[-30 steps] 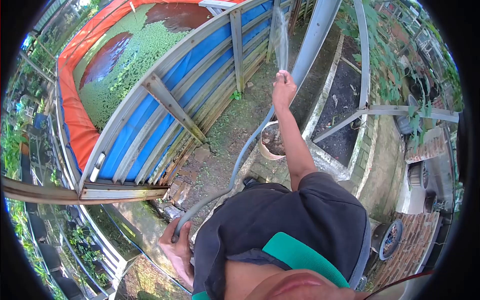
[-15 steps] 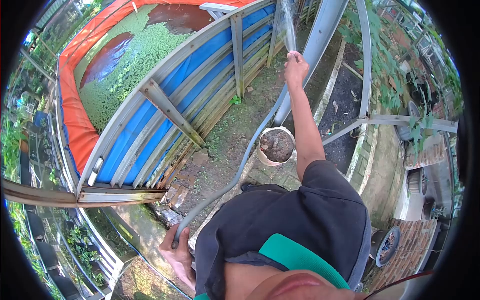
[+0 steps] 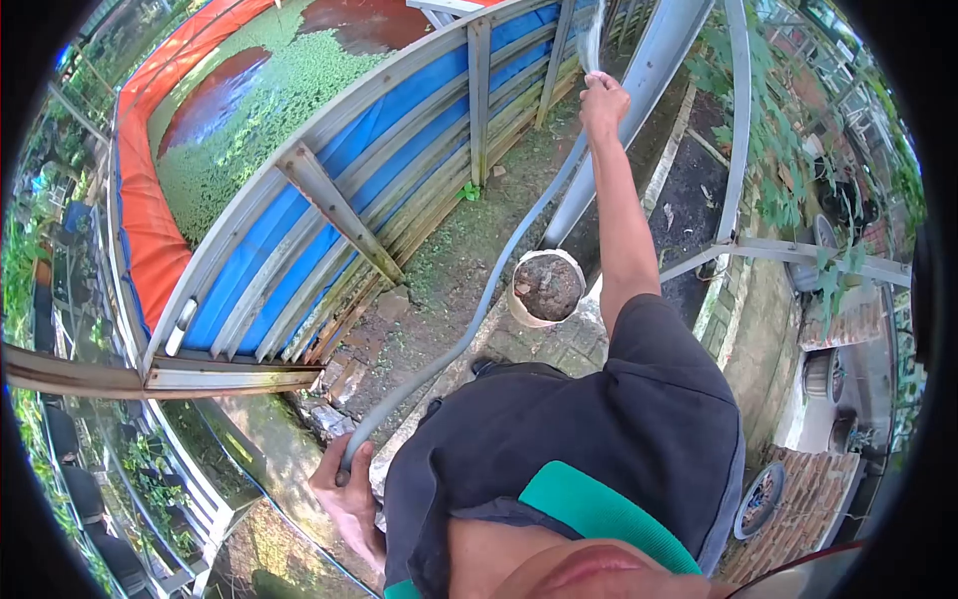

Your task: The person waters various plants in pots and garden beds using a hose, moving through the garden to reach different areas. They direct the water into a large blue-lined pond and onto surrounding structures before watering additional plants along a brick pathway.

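Observation:
A grey-blue hose runs in a curve from the lower left up to the top of the view. My right hand, on the outstretched arm, is closed round its far end, and water sprays upward from there. Down at the left, my left hand has its fingers wrapped round the hose near my side. Between the hose and my right arm stands a round pale pot filled with dark soil.
A curved metal-framed wall with blue sheeting and an orange rim encloses a pond covered with green floating plants. A slanted metal post rises beside my right arm. Potted plants and a brick surface lie at the right.
My right hand has moved slightly up and to the right with the hose end and the spray. My left hand still holds the hose, a little higher up than before.

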Motion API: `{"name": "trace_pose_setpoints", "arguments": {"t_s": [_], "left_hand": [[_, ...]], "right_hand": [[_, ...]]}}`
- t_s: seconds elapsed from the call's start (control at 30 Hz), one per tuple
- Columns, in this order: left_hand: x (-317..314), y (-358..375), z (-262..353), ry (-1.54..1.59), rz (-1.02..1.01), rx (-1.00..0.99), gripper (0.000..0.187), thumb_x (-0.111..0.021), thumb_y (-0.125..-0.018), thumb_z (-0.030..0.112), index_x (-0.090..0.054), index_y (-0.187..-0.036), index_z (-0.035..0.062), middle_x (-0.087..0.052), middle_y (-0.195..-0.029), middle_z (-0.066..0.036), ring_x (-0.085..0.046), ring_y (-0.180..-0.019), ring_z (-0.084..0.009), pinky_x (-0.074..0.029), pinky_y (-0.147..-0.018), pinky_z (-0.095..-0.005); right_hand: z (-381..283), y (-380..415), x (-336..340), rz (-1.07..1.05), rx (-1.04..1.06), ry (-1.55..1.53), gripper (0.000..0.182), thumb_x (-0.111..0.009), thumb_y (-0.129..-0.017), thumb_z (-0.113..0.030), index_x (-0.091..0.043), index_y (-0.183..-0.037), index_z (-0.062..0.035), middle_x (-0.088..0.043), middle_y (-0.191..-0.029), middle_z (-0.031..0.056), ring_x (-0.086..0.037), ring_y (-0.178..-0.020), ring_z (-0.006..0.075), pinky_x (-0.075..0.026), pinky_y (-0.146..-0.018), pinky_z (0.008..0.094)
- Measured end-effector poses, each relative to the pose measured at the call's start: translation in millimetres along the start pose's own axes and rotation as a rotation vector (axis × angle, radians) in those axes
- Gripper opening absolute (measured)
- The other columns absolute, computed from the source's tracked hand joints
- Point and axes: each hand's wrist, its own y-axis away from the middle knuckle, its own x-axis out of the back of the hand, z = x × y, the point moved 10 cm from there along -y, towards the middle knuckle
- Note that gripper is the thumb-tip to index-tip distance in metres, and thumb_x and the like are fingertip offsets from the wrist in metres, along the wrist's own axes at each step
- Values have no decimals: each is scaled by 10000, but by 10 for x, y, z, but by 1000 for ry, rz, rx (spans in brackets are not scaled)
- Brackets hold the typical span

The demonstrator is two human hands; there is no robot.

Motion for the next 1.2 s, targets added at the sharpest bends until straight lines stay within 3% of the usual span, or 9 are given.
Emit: {"name": "trace_pose_setpoints", "arguments": {"t_s": [0.2, 0.47, 0.57, 0.7, 1.2], "left_hand": [[106, 129, 132, 17, 104, 50, 248, -749, -788, 111, -687, -976, -38, -651, -740, -79, -534, -706, -121, -421, -639, -266], [309, 297, -17, 9, 191, 122, 239, -771, -761, 125, -708, -956, 2, -635, -684, -38, -486, -606, -83, -373, -543, -247], [398, 365, 5, 4, 223, 100, 247, -769, -759, 120, -710, -968, 3, -656, -700, -56, -525, -616, -89, -393, -553, -247], [475, 464, -17, 5, 255, 99, 260, -776, -758, 134, -712, -970, -3, -673, -714, -80, -560, -631, -95, -414, -561, -249], [764, 848, -371, 57, 383, 119, 278, -784, -755, 161, -710, -965, -7, -694, -760, -109, -616, -646, -137, -451, -576, -275]], "right_hand": [[73, 371, -642, -389, -154, -36, 150, -669, -826, -101, -705, -964, -57, -568, -617, 3, -484, -466, 67, -359, -412, 227], [215, 1352, -1205, -667, -265, 44, 126, -666, -832, -114, -714, -948, -116, -528, -610, -18, -430, -455, 43, -267, -381, 221], [232, 1745, -1395, -733, -211, 161, 129, -670, -820, -112, -723, -937, -102, -560, -640, -18, -467, -483, 51, -317, -415, 235], [160, 2292, -1784, -905, 26, 234, 157, -682, -793, -116, -730, -941, -93, -647, -713, 7, -552, -542, 85, -424, -550, 245], [-368, 4414, -2828, -1466, 168, 157, 138, -664, -810, -139, -719, -926, -90, -616, -668, 19, -525, -556, 94, -432, -574, 274]]}}
